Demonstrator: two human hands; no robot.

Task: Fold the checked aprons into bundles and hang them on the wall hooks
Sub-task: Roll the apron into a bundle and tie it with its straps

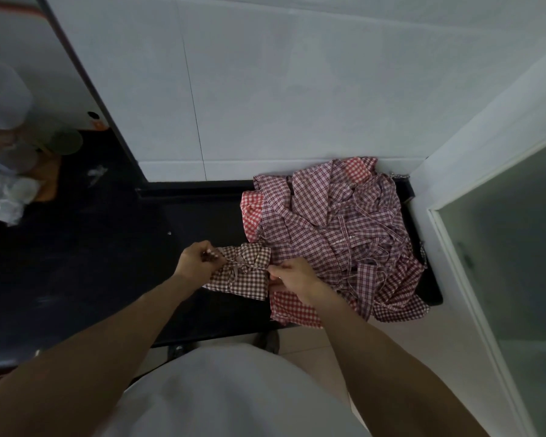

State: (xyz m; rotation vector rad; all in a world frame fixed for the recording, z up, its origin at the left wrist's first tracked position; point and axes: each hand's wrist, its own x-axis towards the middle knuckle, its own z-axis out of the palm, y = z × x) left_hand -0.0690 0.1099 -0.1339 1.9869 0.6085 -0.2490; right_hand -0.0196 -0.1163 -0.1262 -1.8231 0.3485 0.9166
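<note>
Tying off the brown checked bundle (245,272) on the dark counter (108,263).

My left hand (196,263) and right hand (292,275) each pinch a strap end; uneven pulling could loosen the folds (the unfolded apron pile (338,234) crowds my right side).

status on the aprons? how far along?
Done: nothing hung that I can see; no hooks in view. In hand: one brown checked bundle on the dark counter, left hand and right hand pulling its tie strings. Left: the loose pile of aprons at the right, still unfolded.
</note>
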